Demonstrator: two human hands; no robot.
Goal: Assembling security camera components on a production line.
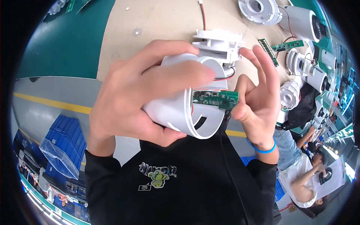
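My left hand [131, 90] is wrapped round a white cylindrical plastic housing [167, 110], its open end turned to the right. From that opening sticks a narrow green circuit board [217, 99], with red and black wires beside it. My right hand [260, 97] has thumb and index finger at the board's outer end, and its other fingers are raised and apart. Just beyond the housing is a white stepped plastic part [217, 45], with a thin wire running to it; the raised fingertips of my right hand are close to its right side.
The beige bench top [150, 22] borders a green mat [63, 41]. Loose circuit boards [288, 45], white round parts [258, 11] and a white camera housing [298, 22] lie at the right. Blue crates [65, 138] stand on the floor at left. Another person [300, 176] sits at lower right.
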